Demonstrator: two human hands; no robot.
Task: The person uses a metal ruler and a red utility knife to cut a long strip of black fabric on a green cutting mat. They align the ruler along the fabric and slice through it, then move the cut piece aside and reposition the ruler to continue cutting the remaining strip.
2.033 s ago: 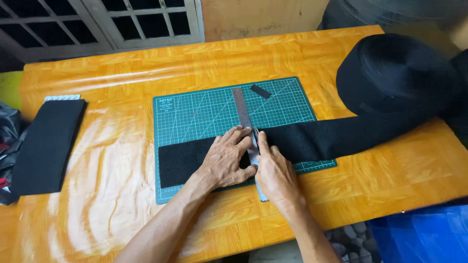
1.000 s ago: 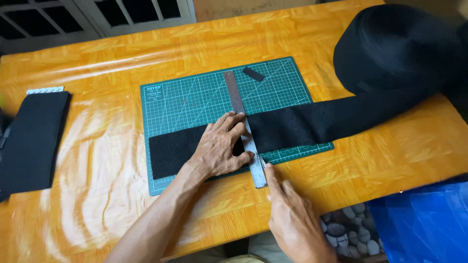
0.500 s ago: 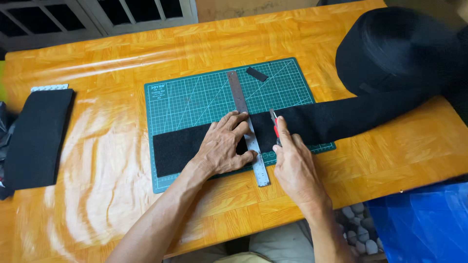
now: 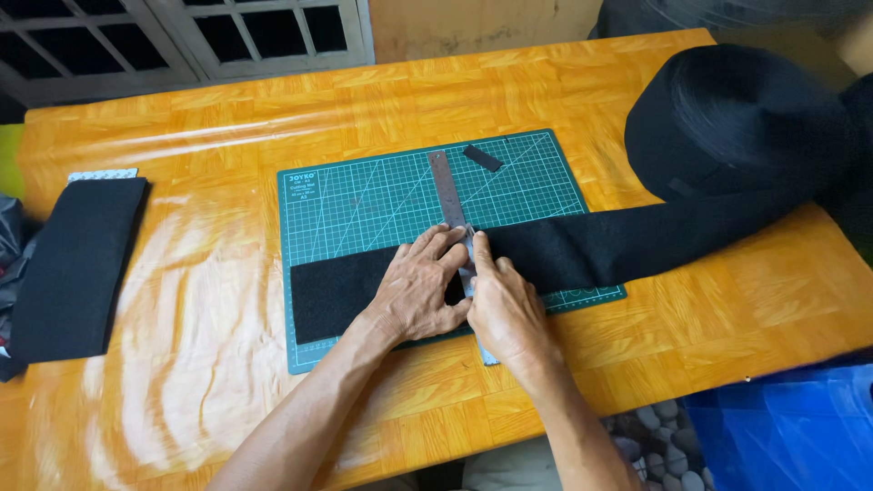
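1. Nearest the worktop's front edge: the left hand (image 4: 420, 291) lies flat with fingers spread, pressing on the steel ruler (image 4: 452, 207) and the black fabric strip (image 4: 582, 250). Keep it like that, I'd say, weight straight down so the ruler can't skate.
2. The right hand (image 4: 503, 305) is curled snug against the ruler's right edge, fingers pinched together on something thin. I can't tell what from here, looks like a small cutter. Best to run it tight against the metal and keep the left fingertips back from that edge.
3. The strip crosses the near half of the green cutting mat (image 4: 382, 195), left end flat on the mat, the rest running off the mat's right side. Ruler sits across it, roughly square to its length; worth checking against the grid lines.
4. Farther back on the mat, near its far edge, a small black offcut (image 4: 482, 157) lies by itself, well clear.
5. Toward the far right corner the strip feeds from a big black roll (image 4: 737, 123). Leave some slack so it doesn't tug.
6. At the left edge, a folded black stack (image 4: 77, 264) sits apart.
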